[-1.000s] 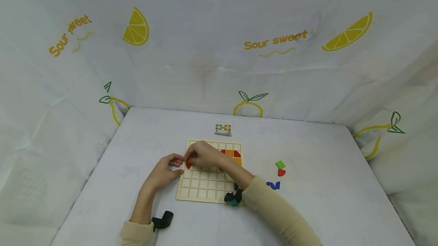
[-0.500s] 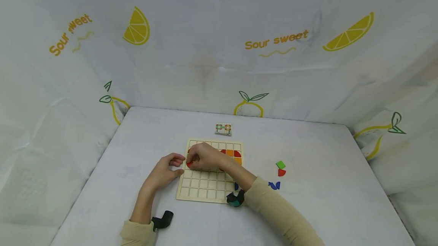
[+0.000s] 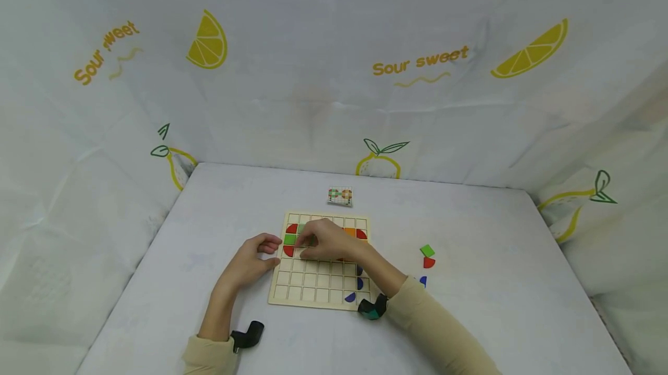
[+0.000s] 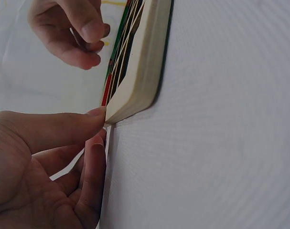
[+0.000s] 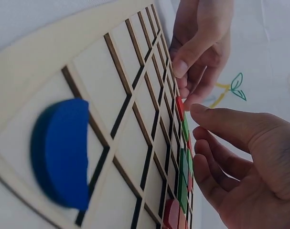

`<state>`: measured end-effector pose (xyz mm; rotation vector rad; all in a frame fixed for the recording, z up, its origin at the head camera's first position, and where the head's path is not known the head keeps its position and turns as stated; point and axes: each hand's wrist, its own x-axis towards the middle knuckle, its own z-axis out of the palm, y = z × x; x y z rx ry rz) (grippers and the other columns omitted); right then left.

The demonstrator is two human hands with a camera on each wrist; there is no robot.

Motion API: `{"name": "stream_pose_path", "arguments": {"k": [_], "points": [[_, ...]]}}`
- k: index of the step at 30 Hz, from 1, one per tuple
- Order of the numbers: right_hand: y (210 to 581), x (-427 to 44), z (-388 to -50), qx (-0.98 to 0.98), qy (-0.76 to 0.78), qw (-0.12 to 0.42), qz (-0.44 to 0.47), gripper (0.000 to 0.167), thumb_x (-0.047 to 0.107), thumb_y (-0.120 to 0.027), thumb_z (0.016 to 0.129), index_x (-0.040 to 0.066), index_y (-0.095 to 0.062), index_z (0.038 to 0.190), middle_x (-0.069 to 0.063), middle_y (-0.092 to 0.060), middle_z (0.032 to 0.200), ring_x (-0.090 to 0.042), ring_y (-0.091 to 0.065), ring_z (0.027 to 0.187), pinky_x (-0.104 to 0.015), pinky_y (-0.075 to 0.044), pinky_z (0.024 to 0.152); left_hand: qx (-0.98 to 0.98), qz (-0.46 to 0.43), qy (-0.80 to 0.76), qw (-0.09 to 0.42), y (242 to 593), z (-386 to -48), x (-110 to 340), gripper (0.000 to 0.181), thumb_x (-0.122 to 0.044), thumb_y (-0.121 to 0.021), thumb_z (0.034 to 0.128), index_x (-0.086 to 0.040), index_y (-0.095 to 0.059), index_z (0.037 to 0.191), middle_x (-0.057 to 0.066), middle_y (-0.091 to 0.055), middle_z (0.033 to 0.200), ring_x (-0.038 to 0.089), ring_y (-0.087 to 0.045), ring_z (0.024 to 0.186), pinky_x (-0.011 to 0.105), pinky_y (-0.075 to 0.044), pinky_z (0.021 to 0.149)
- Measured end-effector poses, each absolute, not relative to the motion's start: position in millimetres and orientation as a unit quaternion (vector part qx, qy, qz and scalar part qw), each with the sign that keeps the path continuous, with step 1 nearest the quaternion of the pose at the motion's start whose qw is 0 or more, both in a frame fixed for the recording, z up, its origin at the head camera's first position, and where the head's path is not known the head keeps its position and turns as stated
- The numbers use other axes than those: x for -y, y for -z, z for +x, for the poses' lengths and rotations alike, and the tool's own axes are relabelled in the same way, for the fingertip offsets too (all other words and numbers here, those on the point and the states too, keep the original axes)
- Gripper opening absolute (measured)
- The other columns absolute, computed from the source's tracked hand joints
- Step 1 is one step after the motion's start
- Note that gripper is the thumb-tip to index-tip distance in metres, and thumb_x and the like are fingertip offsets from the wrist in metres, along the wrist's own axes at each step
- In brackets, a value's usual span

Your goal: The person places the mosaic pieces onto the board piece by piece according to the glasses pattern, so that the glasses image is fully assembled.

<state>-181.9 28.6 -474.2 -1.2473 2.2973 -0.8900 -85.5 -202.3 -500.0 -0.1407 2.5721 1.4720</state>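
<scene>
A pale wooden grid board (image 3: 308,279) lies flat on the table. At its left edge my left hand (image 3: 250,260) touches the rim with thumb and fingertips. My right hand (image 3: 326,240) hovers over the upper part of the board, fingers loosely bent; thumb and fingertips are apart with no piece visible between them. Beside its fingertips, the left column holds a red quarter-round (image 3: 291,228), a green square (image 3: 289,239) and a second red quarter-round (image 3: 288,251). A blue half-round piece (image 5: 63,152) sits near the board's lower right corner. My right hand hides the middle cells.
Behind the board lies a small pattern card (image 3: 340,196). Loose pieces lie right of the board: a green square (image 3: 427,250), a red quarter-round (image 3: 429,262) and a blue piece (image 3: 423,281) partly behind the right sleeve (image 3: 438,323).
My right hand has let go of the lower red quarter-round, which lies in its left-column cell, and has shifted rightward. The left hand has stayed put at the rim.
</scene>
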Motion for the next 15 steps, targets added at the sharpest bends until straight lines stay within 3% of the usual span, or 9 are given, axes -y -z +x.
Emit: {"name": "stream_pose_path", "arguments": {"k": [8,15], "points": [[467,-60,-177,-0.814,0.348,0.177,-0.429,0.015,0.018,-0.082,0.098,0.01,-0.082,0.111,-0.004,-0.079,0.109,-0.013,-0.072,0.098,-0.034,-0.062,0.089,-0.866,-0.06,-0.489,0.087,500,-86,200,0.039,0.0,-0.077,0.0927,-0.003,-0.069,0.131,0.011,-0.07,0.118,0.023,-0.064,0.111,0.042,-0.053,0.101],[462,-90,-172,-0.831,0.357,0.158,-0.395,0.017,0.017,-0.082,0.097,0.009,-0.083,0.112,-0.006,-0.079,0.112,-0.021,-0.071,0.099,-0.031,-0.06,0.089,-0.869,-0.064,-0.484,0.086,501,-86,199,0.039,0.0,-0.077,0.0928,-0.004,-0.069,0.13,0.011,-0.07,0.118,0.024,-0.064,0.111,0.042,-0.053,0.1]]}}
